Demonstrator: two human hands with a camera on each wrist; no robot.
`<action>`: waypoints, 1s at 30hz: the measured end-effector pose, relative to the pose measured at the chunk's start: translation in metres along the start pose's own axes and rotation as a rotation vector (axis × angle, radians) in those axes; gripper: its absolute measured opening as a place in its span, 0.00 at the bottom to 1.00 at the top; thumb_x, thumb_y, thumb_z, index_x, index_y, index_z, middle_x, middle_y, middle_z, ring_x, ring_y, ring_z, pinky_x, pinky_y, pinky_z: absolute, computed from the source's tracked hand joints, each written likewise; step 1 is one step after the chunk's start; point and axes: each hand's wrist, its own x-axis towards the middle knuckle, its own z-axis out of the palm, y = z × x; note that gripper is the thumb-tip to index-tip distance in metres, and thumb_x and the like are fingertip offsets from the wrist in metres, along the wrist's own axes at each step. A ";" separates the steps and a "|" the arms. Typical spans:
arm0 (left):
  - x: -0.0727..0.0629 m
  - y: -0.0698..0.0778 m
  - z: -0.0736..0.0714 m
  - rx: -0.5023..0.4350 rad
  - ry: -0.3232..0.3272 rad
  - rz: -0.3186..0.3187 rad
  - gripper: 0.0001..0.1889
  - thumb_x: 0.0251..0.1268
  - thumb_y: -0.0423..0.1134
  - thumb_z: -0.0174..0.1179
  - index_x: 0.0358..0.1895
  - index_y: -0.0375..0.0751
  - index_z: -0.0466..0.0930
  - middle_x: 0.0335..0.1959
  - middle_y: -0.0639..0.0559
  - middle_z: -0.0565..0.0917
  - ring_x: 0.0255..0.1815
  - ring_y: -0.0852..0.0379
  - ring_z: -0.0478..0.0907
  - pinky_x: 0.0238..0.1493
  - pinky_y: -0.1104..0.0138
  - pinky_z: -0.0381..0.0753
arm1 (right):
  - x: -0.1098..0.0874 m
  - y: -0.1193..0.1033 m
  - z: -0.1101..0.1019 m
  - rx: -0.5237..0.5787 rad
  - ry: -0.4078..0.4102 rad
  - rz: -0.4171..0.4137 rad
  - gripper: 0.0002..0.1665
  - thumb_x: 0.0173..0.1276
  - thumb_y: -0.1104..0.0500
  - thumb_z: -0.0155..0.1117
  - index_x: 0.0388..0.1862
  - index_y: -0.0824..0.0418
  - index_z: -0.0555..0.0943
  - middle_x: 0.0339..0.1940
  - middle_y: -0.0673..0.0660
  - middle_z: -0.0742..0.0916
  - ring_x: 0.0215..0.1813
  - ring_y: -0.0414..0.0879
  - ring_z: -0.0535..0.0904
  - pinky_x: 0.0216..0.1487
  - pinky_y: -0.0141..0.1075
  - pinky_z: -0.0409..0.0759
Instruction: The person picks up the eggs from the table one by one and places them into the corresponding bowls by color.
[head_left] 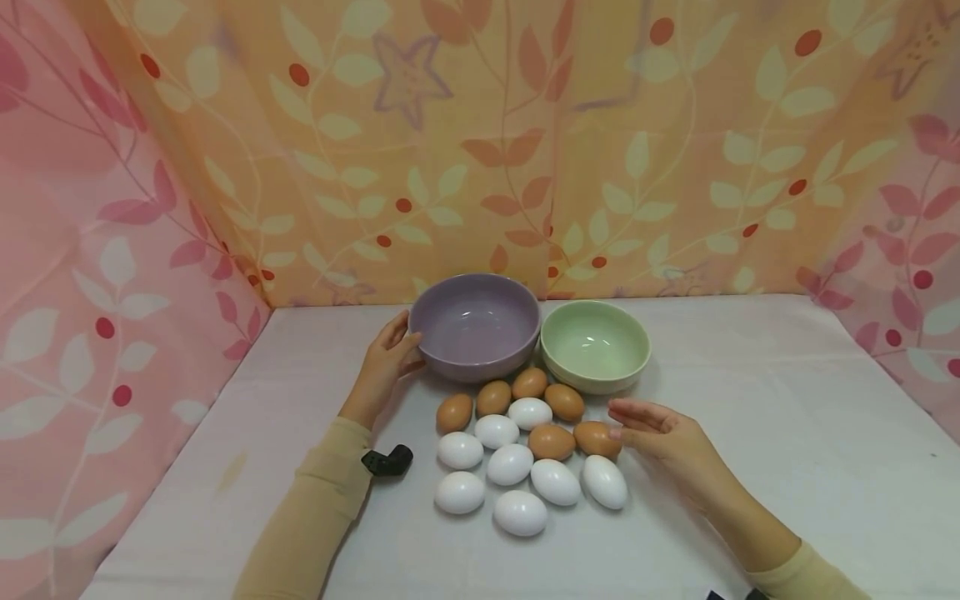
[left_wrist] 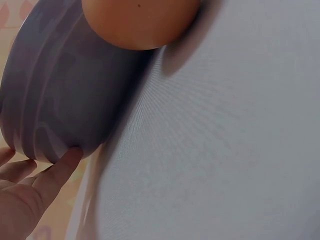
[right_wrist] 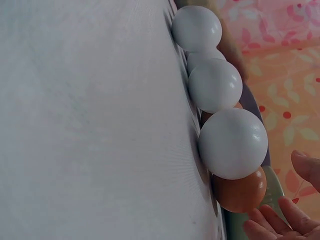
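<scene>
At the left side of a purple bowl, my left hand rests its fingertips against the outer wall. The left wrist view shows those fingers fairly straight against the bowl. My right hand is beside the rightmost brown egg, fingers extended and thumb tip at the egg's edge; whether it touches cannot be told. In the right wrist view the hand holds nothing. Several brown eggs and several white eggs lie in front of the bowls.
A smaller green bowl stands right of the purple one. No eggs show inside either bowl. A white cloth covers the table, and patterned curtains hang behind and at both sides.
</scene>
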 end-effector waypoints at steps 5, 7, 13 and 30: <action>0.001 -0.001 0.001 -0.011 0.007 -0.004 0.33 0.76 0.36 0.52 0.79 0.44 0.52 0.82 0.48 0.53 0.76 0.50 0.63 0.50 0.66 0.85 | 0.001 0.001 0.000 0.016 -0.024 -0.008 0.36 0.66 0.56 0.70 0.69 0.69 0.71 0.66 0.63 0.81 0.55 0.25 0.79 0.53 0.18 0.75; 0.002 -0.001 0.001 -0.012 0.009 -0.005 0.33 0.76 0.36 0.52 0.79 0.44 0.52 0.82 0.47 0.53 0.76 0.49 0.63 0.49 0.67 0.85 | 0.001 0.002 -0.001 0.023 -0.028 -0.007 0.36 0.65 0.57 0.70 0.69 0.69 0.71 0.66 0.63 0.81 0.54 0.25 0.79 0.53 0.18 0.75; 0.000 -0.002 0.001 -0.007 0.006 0.008 0.33 0.76 0.37 0.52 0.80 0.45 0.52 0.81 0.47 0.54 0.77 0.48 0.62 0.53 0.63 0.84 | 0.003 0.004 -0.001 0.013 -0.041 -0.001 0.36 0.65 0.55 0.71 0.68 0.68 0.72 0.65 0.60 0.82 0.54 0.25 0.79 0.53 0.18 0.74; 0.000 -0.002 0.000 -0.003 -0.014 0.013 0.32 0.77 0.37 0.50 0.79 0.45 0.51 0.81 0.47 0.55 0.76 0.49 0.62 0.59 0.57 0.81 | 0.007 0.008 -0.001 -0.046 -0.101 -0.003 0.36 0.65 0.53 0.71 0.68 0.67 0.73 0.66 0.62 0.81 0.54 0.23 0.78 0.53 0.18 0.73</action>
